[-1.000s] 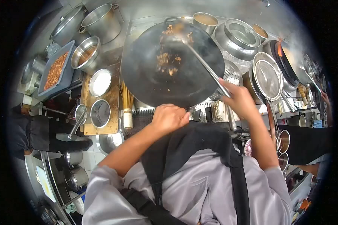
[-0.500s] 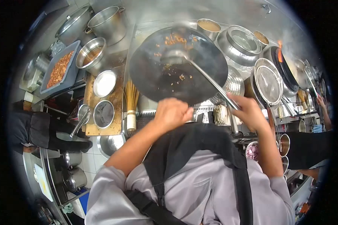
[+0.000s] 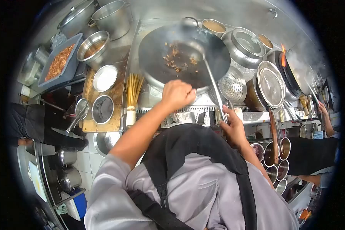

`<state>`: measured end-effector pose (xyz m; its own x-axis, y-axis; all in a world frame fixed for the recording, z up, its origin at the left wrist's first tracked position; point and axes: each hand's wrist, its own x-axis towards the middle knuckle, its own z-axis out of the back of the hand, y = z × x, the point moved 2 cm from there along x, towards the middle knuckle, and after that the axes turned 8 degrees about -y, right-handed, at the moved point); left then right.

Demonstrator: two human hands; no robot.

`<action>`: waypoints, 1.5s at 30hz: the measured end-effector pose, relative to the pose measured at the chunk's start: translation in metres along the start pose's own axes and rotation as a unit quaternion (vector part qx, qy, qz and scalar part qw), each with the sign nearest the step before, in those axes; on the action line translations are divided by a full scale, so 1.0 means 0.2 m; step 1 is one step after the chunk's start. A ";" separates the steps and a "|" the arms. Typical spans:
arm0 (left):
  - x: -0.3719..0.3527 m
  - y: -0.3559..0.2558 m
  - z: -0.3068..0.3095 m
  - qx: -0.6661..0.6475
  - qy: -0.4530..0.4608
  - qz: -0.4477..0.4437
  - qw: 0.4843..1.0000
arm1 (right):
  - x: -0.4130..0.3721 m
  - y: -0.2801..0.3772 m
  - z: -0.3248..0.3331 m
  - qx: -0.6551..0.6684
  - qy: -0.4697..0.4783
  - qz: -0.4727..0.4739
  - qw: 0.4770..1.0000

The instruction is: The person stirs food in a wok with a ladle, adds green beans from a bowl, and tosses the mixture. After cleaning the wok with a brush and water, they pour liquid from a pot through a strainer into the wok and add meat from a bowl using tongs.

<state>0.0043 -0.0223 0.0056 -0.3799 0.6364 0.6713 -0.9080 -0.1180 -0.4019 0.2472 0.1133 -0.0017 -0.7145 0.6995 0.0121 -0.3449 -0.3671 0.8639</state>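
Observation:
My left hand (image 3: 178, 94) is a closed fist at the near rim of a large black wok (image 3: 149, 57), gripping it there; the gripped part is hidden under the fingers. Browned bits of food (image 3: 175, 59) lie loosely in the wok. My right hand (image 3: 234, 126) wraps round the end of a long-handled metal ladle (image 3: 214, 82). The ladle's blurred head rests inside the wok, right of most of the food. A looped handle (image 3: 193, 20) shows at the wok's far rim.
At left stand a bamboo brush (image 3: 132, 94), a bowl of white contents (image 3: 105, 78) and a grey tub of reddish-brown food (image 3: 60, 63). To the right are a perforated strainer (image 3: 233, 85), a lidded pot (image 3: 239, 48) and flames (image 3: 283, 55). Other people stand at both sides.
The wok and my left hand have moved away from my body, and the wok's angle has changed. Food has shifted toward the wok's middle. My right hand has come closer and leftward, leaving the ladle steeper.

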 end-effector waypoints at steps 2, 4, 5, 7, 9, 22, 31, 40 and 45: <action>0.01 0.10 -0.08 0.015 0.051 0.053 0.997 | 0.06 0.00 0.03 -0.022 0.028 -0.075 0.997; -0.02 0.13 -0.10 0.024 0.065 0.085 0.994 | 0.21 0.13 0.03 0.018 0.005 -0.062 0.998; -0.06 0.11 -0.09 0.023 0.028 0.048 0.998 | 0.26 0.22 0.01 -0.002 -0.010 -0.068 0.998; -0.10 0.10 -0.05 0.025 -0.003 0.011 1.000 | 0.40 0.22 -0.07 -0.028 -0.029 -0.047 0.998; -0.11 0.09 -0.04 0.041 0.043 0.025 0.998 | 0.51 0.20 -0.19 0.067 -0.071 -0.075 0.992; -0.15 0.12 -0.04 0.038 0.072 0.042 0.996 | 0.62 0.36 -0.38 0.327 0.090 -0.240 0.909; -0.14 0.12 -0.03 0.016 0.080 0.046 0.996 | 0.50 0.25 -0.33 0.306 0.089 -0.250 0.914; -0.13 0.11 -0.03 0.018 0.089 0.045 0.995 | 0.87 0.33 -0.40 0.259 0.076 -0.156 0.950; -0.13 0.12 -0.03 0.018 0.090 0.052 0.994 | 0.93 0.21 -0.39 0.142 0.008 -0.097 0.985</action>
<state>-0.0054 -0.0379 -0.0253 -0.4371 0.7457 0.5029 -0.8726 -0.2161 -0.4380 0.0519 0.1807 -0.0017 -0.6623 0.7287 -0.1743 -0.2947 -0.0395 0.9548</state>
